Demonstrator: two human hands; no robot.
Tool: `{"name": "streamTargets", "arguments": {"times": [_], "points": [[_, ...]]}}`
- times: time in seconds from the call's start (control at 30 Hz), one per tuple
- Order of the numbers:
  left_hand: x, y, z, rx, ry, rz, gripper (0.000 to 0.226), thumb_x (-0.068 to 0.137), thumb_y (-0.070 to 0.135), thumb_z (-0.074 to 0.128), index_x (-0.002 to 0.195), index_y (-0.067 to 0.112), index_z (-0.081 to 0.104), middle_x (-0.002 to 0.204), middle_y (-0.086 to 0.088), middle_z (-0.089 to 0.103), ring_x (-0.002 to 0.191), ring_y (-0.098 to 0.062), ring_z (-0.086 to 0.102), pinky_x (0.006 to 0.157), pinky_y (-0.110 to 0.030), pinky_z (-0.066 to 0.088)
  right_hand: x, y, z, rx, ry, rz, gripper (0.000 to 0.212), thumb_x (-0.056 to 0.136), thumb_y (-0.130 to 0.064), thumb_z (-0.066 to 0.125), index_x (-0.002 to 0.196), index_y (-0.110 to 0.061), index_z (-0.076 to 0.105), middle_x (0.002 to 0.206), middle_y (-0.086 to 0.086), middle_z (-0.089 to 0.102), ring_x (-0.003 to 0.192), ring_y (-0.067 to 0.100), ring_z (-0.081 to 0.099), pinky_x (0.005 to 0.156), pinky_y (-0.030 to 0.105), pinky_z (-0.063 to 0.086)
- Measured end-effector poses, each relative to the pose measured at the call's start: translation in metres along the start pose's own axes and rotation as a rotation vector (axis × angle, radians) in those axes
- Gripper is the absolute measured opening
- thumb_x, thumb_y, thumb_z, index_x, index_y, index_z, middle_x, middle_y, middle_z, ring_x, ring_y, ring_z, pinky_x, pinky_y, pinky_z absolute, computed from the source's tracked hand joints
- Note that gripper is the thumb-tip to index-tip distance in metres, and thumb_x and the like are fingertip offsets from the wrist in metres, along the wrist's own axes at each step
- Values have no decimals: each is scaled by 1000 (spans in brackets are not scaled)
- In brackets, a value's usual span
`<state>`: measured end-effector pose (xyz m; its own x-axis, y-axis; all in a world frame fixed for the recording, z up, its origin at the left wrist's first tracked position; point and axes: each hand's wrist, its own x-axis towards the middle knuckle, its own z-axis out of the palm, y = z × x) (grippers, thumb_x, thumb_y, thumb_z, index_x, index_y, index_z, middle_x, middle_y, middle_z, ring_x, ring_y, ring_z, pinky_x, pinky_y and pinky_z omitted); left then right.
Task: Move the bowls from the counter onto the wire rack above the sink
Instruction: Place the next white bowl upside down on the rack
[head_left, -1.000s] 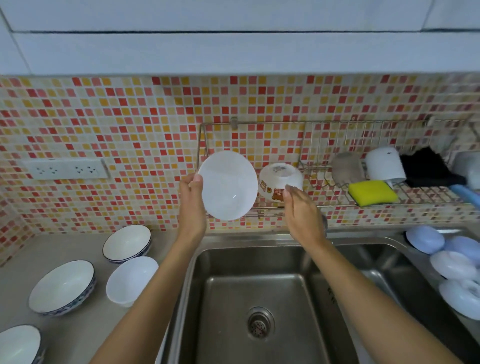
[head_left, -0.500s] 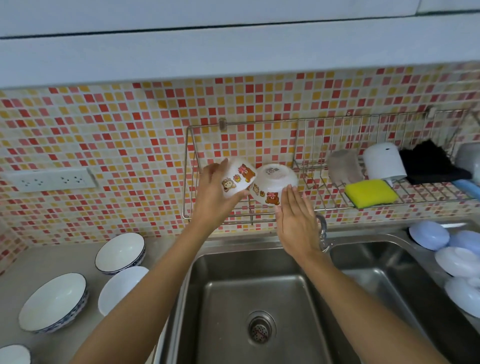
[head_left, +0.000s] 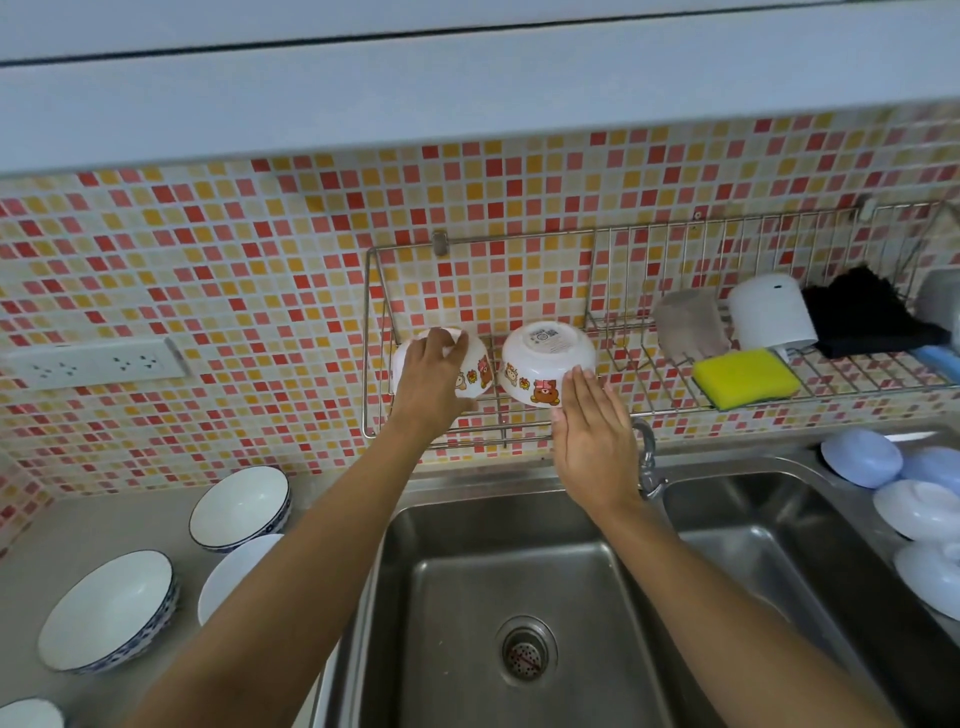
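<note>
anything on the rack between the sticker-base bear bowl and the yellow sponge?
No. In the head view the wire rack is bare between the upside-down bear bowl and the yellow sponge; only wires and tiles show.

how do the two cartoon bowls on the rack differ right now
The left cartoon bowl is gripped over its base by the left hand; the right cartoon bowl shows its labelled base, with the right hand flat against its side. Both are white, upside down on the wire rack.

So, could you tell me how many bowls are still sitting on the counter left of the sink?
4 visible: a blue-rimmed bowl near the wall, a white bowl beside the sink, a large patterned bowl further left, and a bowl cut off by the frame's bottom edge; others may lie beyond it.
</note>
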<state>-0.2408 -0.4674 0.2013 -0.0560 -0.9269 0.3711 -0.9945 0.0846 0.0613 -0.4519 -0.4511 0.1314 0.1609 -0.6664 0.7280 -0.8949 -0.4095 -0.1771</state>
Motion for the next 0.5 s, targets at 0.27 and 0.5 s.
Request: {"name": "streamTargets", "arguments": {"times": [0.27, 0.5], "points": [[-1, 0, 0, -23, -89, -30, 82, 78, 30, 75, 144, 10, 32, 142, -12, 35, 129, -30, 34, 110, -42, 36, -1, 0, 0, 8, -12, 13, 53, 103, -33, 27, 133, 2, 54, 137, 17, 56, 133, 28, 49, 113, 48, 36], [-30, 3, -1, -214, 95, -137, 51, 97, 42, 41, 142, 17, 41, 149, -7, 39, 136, -26, 37, 109, -46, 39, -4, -2, -5, 61, -39, 13, 51, 104, -33, 27, 138, -4, 51, 143, 11, 51, 138, 25, 42, 116, 50, 29]]}}
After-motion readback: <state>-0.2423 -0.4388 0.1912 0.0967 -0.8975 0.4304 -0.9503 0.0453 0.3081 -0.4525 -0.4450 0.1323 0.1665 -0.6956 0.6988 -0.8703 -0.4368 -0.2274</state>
